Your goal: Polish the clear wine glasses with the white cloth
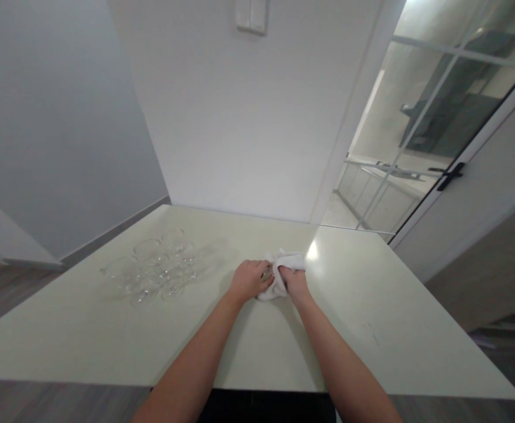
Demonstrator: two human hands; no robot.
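My left hand (251, 280) is closed around a small clear glass (267, 272), mostly covered by my fingers and a cloth, so its exact shape cannot be made out. A crumpled white cloth (290, 259) is bunched up against the glass. My right hand (295, 282) grips this cloth, thumb pressed into its folds. Both hands are close together, low over the middle of the pale table (345, 346). To their left, several pieces of clear glassware (163, 273) are grouped closely; their outlines are faint against the tabletop.
A white wall (240, 129) rises behind the table's far edge, with a switch plate (251, 16) high up. At the right is a glazed door (434, 111) with a black handle (451, 175). The table's near edge runs just in front of my body.
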